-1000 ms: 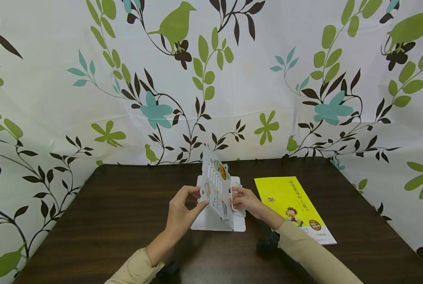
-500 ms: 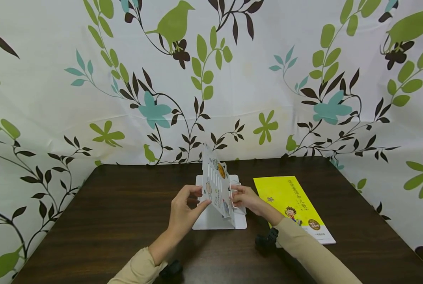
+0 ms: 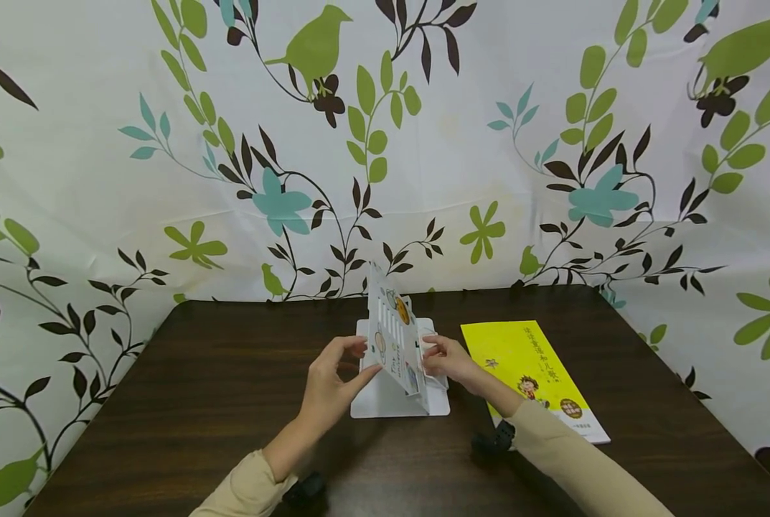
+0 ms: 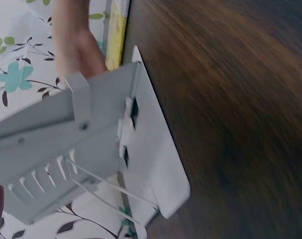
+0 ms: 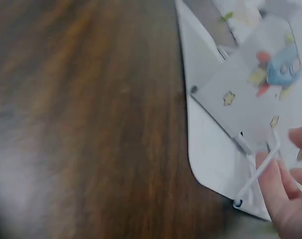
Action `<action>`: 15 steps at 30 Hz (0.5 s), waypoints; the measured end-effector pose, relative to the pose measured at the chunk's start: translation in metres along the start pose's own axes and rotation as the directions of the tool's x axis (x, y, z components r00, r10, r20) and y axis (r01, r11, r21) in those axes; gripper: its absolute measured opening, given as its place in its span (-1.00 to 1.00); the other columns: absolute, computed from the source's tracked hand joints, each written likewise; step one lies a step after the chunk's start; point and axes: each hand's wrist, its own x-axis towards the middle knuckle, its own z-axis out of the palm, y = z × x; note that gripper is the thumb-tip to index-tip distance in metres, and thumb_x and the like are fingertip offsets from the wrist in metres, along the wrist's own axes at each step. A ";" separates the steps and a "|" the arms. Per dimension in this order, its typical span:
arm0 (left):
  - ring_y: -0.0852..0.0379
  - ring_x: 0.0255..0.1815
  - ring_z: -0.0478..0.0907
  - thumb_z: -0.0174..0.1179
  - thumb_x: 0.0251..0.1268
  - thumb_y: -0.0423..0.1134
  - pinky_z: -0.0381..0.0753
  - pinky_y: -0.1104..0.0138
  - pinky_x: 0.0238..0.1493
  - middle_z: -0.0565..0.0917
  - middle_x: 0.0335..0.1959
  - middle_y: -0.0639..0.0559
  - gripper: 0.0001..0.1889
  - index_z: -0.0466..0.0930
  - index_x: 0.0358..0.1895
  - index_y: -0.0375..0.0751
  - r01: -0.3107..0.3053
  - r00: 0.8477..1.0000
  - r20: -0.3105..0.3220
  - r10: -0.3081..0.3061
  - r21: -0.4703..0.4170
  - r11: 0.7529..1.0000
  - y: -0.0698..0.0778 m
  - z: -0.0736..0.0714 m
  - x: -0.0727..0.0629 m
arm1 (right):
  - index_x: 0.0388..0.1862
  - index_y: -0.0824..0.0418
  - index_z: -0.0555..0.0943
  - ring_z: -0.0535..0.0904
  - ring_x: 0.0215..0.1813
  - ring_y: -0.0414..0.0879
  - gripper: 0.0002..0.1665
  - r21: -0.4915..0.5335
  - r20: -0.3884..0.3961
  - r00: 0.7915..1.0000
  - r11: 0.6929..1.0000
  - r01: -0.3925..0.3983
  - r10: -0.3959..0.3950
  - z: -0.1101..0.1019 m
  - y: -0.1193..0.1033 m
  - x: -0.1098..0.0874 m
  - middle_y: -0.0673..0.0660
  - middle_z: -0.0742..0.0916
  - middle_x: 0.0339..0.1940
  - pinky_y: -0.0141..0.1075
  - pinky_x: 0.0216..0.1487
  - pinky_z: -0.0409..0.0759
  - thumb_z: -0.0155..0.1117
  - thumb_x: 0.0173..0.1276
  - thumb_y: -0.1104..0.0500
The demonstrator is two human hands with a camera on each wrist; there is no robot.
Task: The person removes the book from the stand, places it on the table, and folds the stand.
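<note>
A white metal book stand (image 3: 394, 345) with cartoon prints stands at mid-table, its panel tilted up from a flat base plate (image 3: 385, 403). My left hand (image 3: 329, 384) pinches the panel's left edge between thumb and fingers. On the other side, my right hand (image 3: 451, 362) has its fingers curled at the panel's right edge. The right wrist view shows those fingers around a thin white wire arm (image 5: 257, 174) by the lower edge. Slots and a wire prop (image 4: 111, 186) appear in the left wrist view, running from the panel to the base.
A yellow book (image 3: 520, 359) lies on the dark wooden table (image 3: 229, 402), right of the stand and partly under the right forearm. Behind the table hangs a white cloth (image 3: 423, 143) printed with leaves and birds. Each wrist carries a dark camera.
The right hand's fingers have shifted slightly at the panel's right edge. The left hand keeps its pinch, and the stand has stayed at nearly the same tilt.
</note>
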 end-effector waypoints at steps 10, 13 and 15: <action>0.10 -0.26 0.56 0.40 -0.12 -0.36 0.61 0.29 -0.39 0.60 -0.30 -0.06 -0.55 0.51 -0.06 -0.26 0.186 0.966 0.161 -0.203 0.114 0.976 -0.037 -0.016 -0.012 | 0.23 0.40 0.31 0.49 -0.04 0.14 -0.34 -0.180 -0.004 0.934 0.919 0.351 -0.357 0.007 -0.025 -0.033 0.30 0.54 -0.07 -0.04 -0.04 0.51 0.28 0.18 0.20; 0.09 -0.23 0.56 0.39 -0.09 -0.32 0.61 0.32 -0.35 0.62 -0.26 -0.07 -0.58 0.53 -0.07 -0.28 0.229 0.944 0.206 -0.258 0.152 0.961 -0.050 -0.018 -0.014 | 0.23 0.45 0.28 0.43 0.03 0.23 -0.31 -0.159 0.047 0.913 0.899 0.408 -0.406 0.013 -0.041 -0.049 0.37 0.50 0.01 0.09 0.04 0.43 0.28 0.16 0.26; 0.07 -0.20 0.56 0.37 -0.05 -0.28 0.60 0.30 -0.28 0.63 -0.23 -0.07 -0.61 0.55 -0.09 -0.28 0.247 0.924 0.250 -0.290 0.192 0.950 -0.058 -0.018 -0.015 | 0.25 0.42 0.26 0.40 0.06 0.23 -0.28 -0.165 0.072 0.895 0.880 0.445 -0.440 0.017 -0.043 -0.052 0.37 0.47 0.07 0.12 0.06 0.40 0.30 0.13 0.25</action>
